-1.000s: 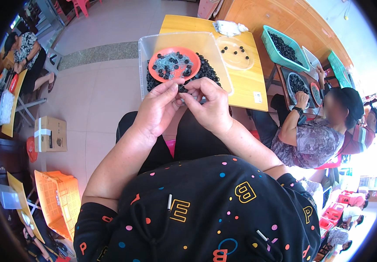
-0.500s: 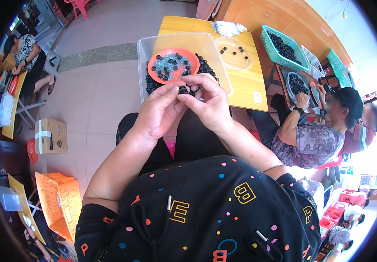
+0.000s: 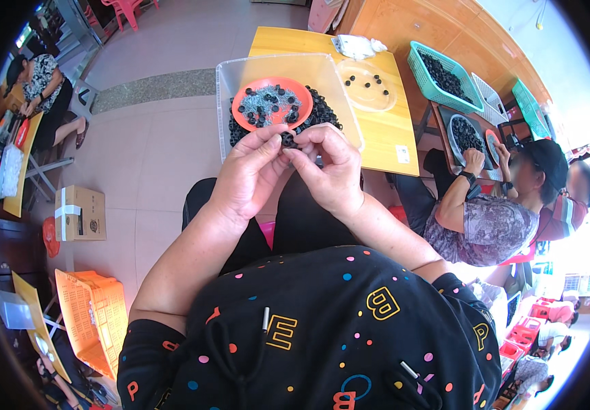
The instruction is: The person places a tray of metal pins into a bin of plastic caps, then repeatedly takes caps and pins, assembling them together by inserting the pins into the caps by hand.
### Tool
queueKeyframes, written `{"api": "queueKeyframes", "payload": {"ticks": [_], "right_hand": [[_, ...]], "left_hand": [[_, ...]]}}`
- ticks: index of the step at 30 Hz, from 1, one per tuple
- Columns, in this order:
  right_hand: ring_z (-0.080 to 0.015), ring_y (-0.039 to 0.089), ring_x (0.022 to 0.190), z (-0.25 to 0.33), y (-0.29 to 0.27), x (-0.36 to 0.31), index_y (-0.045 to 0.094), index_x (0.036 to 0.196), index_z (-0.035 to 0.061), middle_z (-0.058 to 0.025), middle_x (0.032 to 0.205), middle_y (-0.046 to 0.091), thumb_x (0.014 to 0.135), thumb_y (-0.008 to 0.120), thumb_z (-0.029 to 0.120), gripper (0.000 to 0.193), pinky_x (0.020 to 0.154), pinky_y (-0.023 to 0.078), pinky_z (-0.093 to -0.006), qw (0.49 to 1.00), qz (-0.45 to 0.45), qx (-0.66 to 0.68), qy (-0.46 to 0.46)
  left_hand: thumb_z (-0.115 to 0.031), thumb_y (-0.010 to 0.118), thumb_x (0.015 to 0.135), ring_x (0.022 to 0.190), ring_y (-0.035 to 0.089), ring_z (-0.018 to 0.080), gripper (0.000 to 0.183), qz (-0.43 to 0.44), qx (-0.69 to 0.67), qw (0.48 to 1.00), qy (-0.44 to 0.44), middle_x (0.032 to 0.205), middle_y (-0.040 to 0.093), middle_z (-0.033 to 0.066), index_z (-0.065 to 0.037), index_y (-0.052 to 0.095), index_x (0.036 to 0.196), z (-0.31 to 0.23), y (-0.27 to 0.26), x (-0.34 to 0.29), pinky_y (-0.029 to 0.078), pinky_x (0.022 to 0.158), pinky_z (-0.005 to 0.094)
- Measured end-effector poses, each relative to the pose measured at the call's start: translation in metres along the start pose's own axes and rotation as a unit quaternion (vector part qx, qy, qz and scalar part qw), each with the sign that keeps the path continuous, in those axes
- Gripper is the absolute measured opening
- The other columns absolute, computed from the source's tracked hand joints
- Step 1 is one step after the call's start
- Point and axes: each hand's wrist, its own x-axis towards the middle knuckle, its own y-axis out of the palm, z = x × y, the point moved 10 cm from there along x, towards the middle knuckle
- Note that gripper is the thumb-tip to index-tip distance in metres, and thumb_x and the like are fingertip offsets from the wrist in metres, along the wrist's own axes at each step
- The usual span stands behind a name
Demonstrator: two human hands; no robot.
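Note:
Close in front of me, my left hand (image 3: pixel 242 179) pinches a small round black part (image 3: pixel 287 140) between thumb and fingers. Opposite it, my right hand (image 3: pixel 330 172) is closed with thumb and fingertips against the same part; anything smaller in those fingertips is hidden. Just beyond my hands stands a translucent plastic bin (image 3: pixel 226 75) with many similar black parts (image 3: pixel 324 113) in it. On these rests an orange plate (image 3: pixel 306 102) bearing a heap of small pale, shiny pieces (image 3: pixel 261 104) and several black parts.
A yellow table (image 3: pixel 397 130) beside the bin holds a clear round lid (image 3: pixel 360 99) with several black parts, and a white plastic bag (image 3: pixel 358 46). Right, a co-worker (image 3: pixel 490 212) sits by a teal basket (image 3: pixel 473 102). Left are a cardboard box (image 3: pixel 90 213) and an orange crate (image 3: pixel 93 314).
My right fingers have shifted slightly around the black part, and both hands sit a touch lower. The part stays between my fingers.

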Motion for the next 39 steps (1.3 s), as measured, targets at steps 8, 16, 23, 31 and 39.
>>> {"api": "queueKeyframes", "payload": {"ticks": [8,16,23,31,39], "right_hand": [[-0.0098,0.054,0.063,0.002,-0.002,0.000,0.064,0.089,0.0034,-0.0039,0.078,0.060,0.072,0.075,0.001,0.020,0.055,0.044,-0.0234,1.000,-0.013,0.012,0.022],[-0.0065,0.053,0.065,0.003,-0.001,-0.002,0.063,0.090,0.0012,-0.0026,0.079,0.059,0.075,0.073,-0.002,0.019,0.058,0.044,-0.0209,0.999,0.001,-0.013,0.040],[-0.0032,0.052,0.068,0.004,0.002,0.000,0.062,0.091,-0.0004,-0.0008,0.080,0.059,0.077,0.073,-0.003,0.018,0.059,0.043,-0.0179,0.998,0.006,-0.028,0.057],[-0.0080,0.052,0.060,0.008,0.001,0.000,0.063,0.086,0.0031,-0.0024,0.073,0.057,0.073,0.076,0.005,0.019,0.053,0.043,-0.0228,0.998,-0.007,-0.042,0.056],[-0.0112,0.057,0.072,0.029,-0.002,0.001,0.064,0.094,0.0033,-0.0051,0.090,0.059,0.073,0.077,0.007,0.024,0.062,0.047,-0.0230,1.000,-0.004,-0.001,0.004]], "left_hand": [[-0.012,0.051,0.096,0.095,0.062,0.0176,0.022,-0.020,-0.037,0.999,-0.005,0.108,0.063,0.0090,-0.005,0.056,0.117,0.004,-0.014,0.004,0.049,0.089,0.0345],[-0.010,0.050,0.096,0.098,0.061,0.0174,0.023,-0.011,-0.067,0.998,-0.016,0.110,0.061,0.0092,-0.004,0.054,0.117,0.005,-0.009,0.001,0.049,0.090,0.0337],[-0.008,0.054,0.095,0.100,0.059,0.0151,0.019,-0.002,-0.046,0.999,-0.017,0.107,0.062,0.0083,-0.003,0.060,0.112,0.001,0.000,-0.001,0.047,0.093,0.0293],[-0.009,0.053,0.095,0.101,0.059,0.0162,0.019,0.007,-0.028,1.000,-0.004,0.109,0.062,0.0094,-0.002,0.061,0.111,-0.005,0.007,-0.006,0.045,0.097,0.0326],[-0.009,0.053,0.095,0.101,0.060,0.0177,0.019,0.023,-0.017,1.000,-0.007,0.107,0.062,0.0101,0.000,0.061,0.110,0.000,0.016,-0.019,0.046,0.096,0.0333]]}}
